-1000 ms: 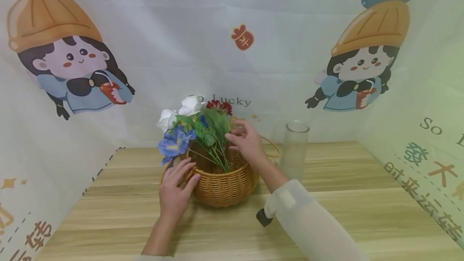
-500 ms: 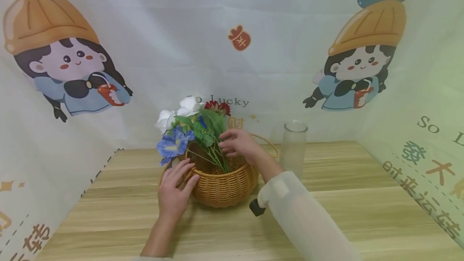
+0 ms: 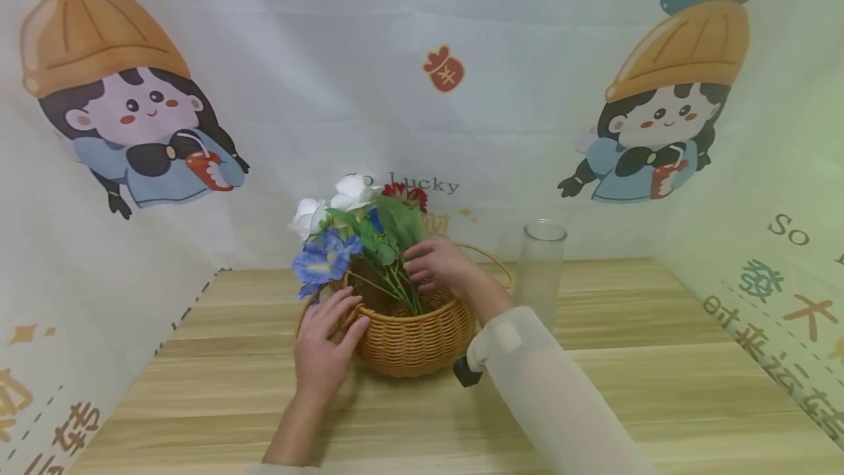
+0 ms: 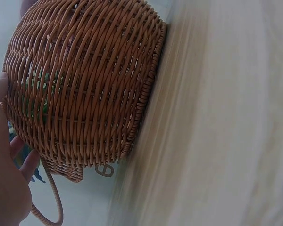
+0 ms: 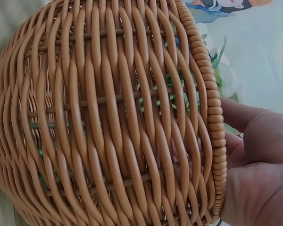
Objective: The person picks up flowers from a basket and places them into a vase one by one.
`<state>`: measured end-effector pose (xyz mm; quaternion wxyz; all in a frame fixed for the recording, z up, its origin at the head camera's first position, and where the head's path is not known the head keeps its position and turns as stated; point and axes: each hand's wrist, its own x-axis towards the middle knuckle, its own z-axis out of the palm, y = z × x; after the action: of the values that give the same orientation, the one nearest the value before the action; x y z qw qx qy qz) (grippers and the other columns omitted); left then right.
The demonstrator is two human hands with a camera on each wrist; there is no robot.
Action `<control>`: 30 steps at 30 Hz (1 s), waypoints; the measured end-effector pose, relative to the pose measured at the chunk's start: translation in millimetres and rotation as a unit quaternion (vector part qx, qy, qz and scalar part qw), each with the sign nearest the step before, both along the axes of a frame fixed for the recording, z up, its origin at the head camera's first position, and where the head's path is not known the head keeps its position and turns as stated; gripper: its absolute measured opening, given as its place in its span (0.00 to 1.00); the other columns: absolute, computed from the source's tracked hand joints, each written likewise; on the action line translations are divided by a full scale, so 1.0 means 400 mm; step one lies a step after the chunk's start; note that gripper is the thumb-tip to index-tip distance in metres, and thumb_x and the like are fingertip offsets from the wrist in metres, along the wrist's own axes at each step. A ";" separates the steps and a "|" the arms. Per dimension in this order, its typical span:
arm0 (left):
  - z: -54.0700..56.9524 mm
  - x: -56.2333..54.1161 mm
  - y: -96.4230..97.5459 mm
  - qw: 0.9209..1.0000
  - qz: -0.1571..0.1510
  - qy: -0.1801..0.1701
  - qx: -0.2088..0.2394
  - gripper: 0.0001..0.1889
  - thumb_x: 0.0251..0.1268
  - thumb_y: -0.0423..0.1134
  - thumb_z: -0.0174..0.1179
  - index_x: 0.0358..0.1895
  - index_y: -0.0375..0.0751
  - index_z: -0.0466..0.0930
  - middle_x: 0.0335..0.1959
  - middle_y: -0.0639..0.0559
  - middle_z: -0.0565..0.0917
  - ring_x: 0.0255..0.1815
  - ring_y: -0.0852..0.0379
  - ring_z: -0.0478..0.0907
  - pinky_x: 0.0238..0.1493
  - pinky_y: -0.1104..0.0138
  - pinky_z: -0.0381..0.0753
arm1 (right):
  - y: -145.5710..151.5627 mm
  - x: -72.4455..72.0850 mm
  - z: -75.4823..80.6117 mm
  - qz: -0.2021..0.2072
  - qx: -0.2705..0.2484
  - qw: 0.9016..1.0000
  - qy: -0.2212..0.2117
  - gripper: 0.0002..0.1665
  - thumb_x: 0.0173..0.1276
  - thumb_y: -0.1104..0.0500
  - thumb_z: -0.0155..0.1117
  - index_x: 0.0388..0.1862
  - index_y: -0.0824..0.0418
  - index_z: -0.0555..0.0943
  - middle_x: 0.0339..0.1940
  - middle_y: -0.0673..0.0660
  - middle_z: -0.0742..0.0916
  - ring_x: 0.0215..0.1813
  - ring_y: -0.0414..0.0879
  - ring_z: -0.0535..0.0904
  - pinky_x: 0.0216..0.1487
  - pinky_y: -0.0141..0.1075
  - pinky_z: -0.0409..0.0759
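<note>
A round wicker basket [image 3: 415, 347] stands on the table in the head view. Artificial flowers lean to its left, with white [image 3: 352, 193], red [image 3: 410, 196] and blue blooms [image 3: 326, 259] above green stems [image 3: 402, 288]. My left hand [image 3: 323, 347] rests on the basket's left rim, fingers and thumb spread; the left wrist view has its thumb and fingertips against the weave. My right hand [image 3: 442, 266] reaches over the rim beside the stems, fingers loosely bent. Whether its fingertips touch the stems cannot be told; the basket partly hides them in the right wrist view.
A tall clear glass vase [image 3: 541, 277] stands right of the basket, behind my right forearm. The basket's thin handle [image 3: 494, 259] hangs out at its right rear. A printed cloth [image 3: 514, 94] walls off the back and sides of the wooden table [image 3: 659, 387].
My right hand has moved down and left, from beside the leaves to the stems over the basket. The left hand and flowers stay in place; the head view shifts slightly.
</note>
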<state>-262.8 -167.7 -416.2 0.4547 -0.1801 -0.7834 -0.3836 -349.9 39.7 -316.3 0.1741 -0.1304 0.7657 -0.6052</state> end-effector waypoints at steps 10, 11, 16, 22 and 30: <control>-0.002 -0.002 -0.003 1.000 -0.003 -0.005 -0.006 0.17 0.54 0.35 0.72 0.50 0.43 0.85 0.56 0.48 0.82 0.55 0.44 0.75 0.64 0.46 0.65 | -0.017 -0.003 0.000 -0.024 0.033 0.999 -0.015 0.21 0.71 0.67 0.59 0.62 0.68 0.75 0.56 0.65 0.81 0.56 0.58 0.78 0.55 0.50 0.80; -0.002 -0.002 -0.002 1.000 -0.002 -0.005 -0.007 0.17 0.54 0.35 0.72 0.50 0.43 0.85 0.56 0.48 0.82 0.55 0.43 0.76 0.64 0.46 0.65 | -0.019 -0.002 -0.001 -0.025 0.033 0.999 -0.015 0.21 0.70 0.67 0.59 0.62 0.68 0.75 0.56 0.65 0.81 0.56 0.58 0.78 0.55 0.50 0.80; -0.002 -0.001 0.000 1.000 -0.002 -0.003 -0.010 0.17 0.54 0.35 0.72 0.49 0.42 0.85 0.56 0.48 0.82 0.54 0.42 0.76 0.64 0.47 0.65 | -0.026 -0.002 -0.008 -0.037 0.024 0.999 -0.014 0.23 0.69 0.69 0.60 0.63 0.67 0.75 0.55 0.65 0.82 0.55 0.59 0.79 0.55 0.50 0.80; 0.000 0.003 0.000 1.000 -0.001 0.000 -0.011 0.17 0.54 0.36 0.72 0.50 0.43 0.85 0.56 0.48 0.82 0.54 0.44 0.76 0.63 0.46 0.66 | -0.030 -0.004 -0.017 -0.045 0.009 0.999 -0.025 0.24 0.68 0.70 0.60 0.63 0.66 0.75 0.55 0.66 0.81 0.55 0.60 0.79 0.56 0.52 0.78; -0.002 0.002 -0.007 1.000 0.004 -0.003 -0.012 0.17 0.55 0.36 0.72 0.50 0.44 0.85 0.56 0.49 0.82 0.54 0.45 0.76 0.64 0.48 0.65 | -0.041 -0.005 -0.017 -0.042 0.007 0.998 -0.038 0.24 0.69 0.70 0.59 0.64 0.65 0.74 0.58 0.66 0.79 0.56 0.60 0.78 0.58 0.53 0.77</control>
<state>-262.0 -170.3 -416.9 0.4515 -0.1813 -0.7903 -0.3725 -351.9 23.2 -323.1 0.1784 -0.0742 0.7673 -0.6114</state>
